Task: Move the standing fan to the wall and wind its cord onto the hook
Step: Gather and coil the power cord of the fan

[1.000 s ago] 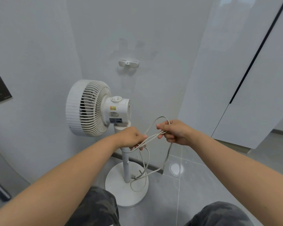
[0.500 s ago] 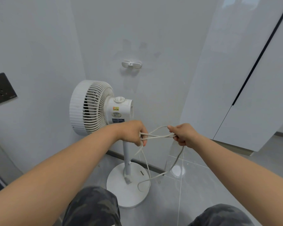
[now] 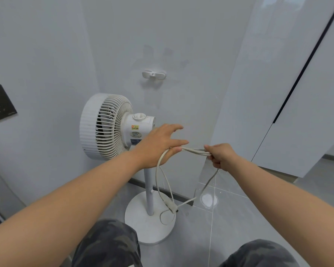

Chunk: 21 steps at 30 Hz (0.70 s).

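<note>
Between left grip (image 3: pixel 158 145) and right grip (image 3: pixel 222 157), cord (image 3: pixel 194 150)

**Inspector:** Position of the unit?

**Assistant:** The standing fan (image 3: pixel 108 126) is upright on the floor (image 3: pixel 258 218), close to the far wall (image 3: pixel 181 45), below the hook (image 3: pixel 153 74).

**Inspector:** And the cord (image 3: pixel 194 150)?

**Assistant:** Several strands are stretched between both grips, and loops hang down to the round base (image 3: pixel 143 232). The right grip (image 3: pixel 222 157) pinches the strands. The left grip (image 3: pixel 158 145) has its fingers straight and spread, strands against the lower ones.
</note>
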Motion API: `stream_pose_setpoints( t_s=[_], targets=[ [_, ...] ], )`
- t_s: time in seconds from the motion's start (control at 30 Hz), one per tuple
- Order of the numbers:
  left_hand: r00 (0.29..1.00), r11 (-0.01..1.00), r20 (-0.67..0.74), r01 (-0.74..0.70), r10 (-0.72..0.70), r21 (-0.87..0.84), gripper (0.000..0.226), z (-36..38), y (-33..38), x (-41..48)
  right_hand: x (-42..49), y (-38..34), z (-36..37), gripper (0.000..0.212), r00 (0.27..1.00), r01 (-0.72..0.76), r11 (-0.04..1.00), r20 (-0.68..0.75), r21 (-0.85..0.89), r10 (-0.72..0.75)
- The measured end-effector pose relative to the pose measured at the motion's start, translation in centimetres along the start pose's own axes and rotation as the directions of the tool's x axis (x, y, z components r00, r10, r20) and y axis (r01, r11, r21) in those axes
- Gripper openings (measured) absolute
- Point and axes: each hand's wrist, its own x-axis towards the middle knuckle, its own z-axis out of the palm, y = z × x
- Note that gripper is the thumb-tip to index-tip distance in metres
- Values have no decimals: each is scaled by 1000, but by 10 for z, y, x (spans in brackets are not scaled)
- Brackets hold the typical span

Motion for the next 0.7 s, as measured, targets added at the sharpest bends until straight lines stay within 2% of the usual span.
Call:
stream_pose_setpoints(
  t_s=[0.07, 0.2, 0.23, 0.27, 0.33, 0.37, 0.4, 0.47, 0.53, 0.63, 0.7],
  targets=[
    [997, 1000, -71, -13, 14, 1, 36, -2, 0, 1, 1, -1, 0, 25, 998, 33, 999, -52, -29, -34],
    [978, 999, -203, 39, -45, -33, 36, -13, -3, -4, 7, -3, -1, 25, 979, 68, 987, -180, -144, -93],
    [976, 1000, -219, 10, -6, 14, 36, -17, -6, -6, 9, -2, -1, 28, 972, 74, 982, -208, -174, -110],
    [974, 991, -208, -68, 90, 112, 33, -19, -11, -10, 11, -2, -2, 32, 965, 86, 976, -228, -201, -132],
    [937, 883, -55, -303, 344, 358, 25, -17, -25, -19, 13, -1, -4, 36, 943, 111, 963, -278, -247, -180],
    [912, 822, 47, -389, 408, 416, 30, -15, -30, -23, 14, -1, -6, 37, 932, 116, 960, -305, -256, -194],
    [906, 795, 153, -419, 394, 439, 34, -15, -31, -26, 14, -1, -9, 38, 923, 117, 960, -330, -255, -200],
    [909, 802, 352, -375, 221, 465, 28, -15, -29, -29, 16, 0, -11, 39, 910, 124, 965, -360, -232, -203],
    [893, 831, 450, -240, -14, 501, 27, -11, -27, -28, 15, 1, -11, 38, 897, 162, 961, -372, -225, -238],
    [866, 874, 435, 6, -247, 485, 34, -7, -28, -23, 10, 2, -12, 36, 860, 220, 929, -390, -297, -328],
    [823, 872, 397, 219, -407, 438, 31, -4, -29, -23, 9, 2, -19, 35, 837, 225, 924, -424, -310, -346]
  ],
)
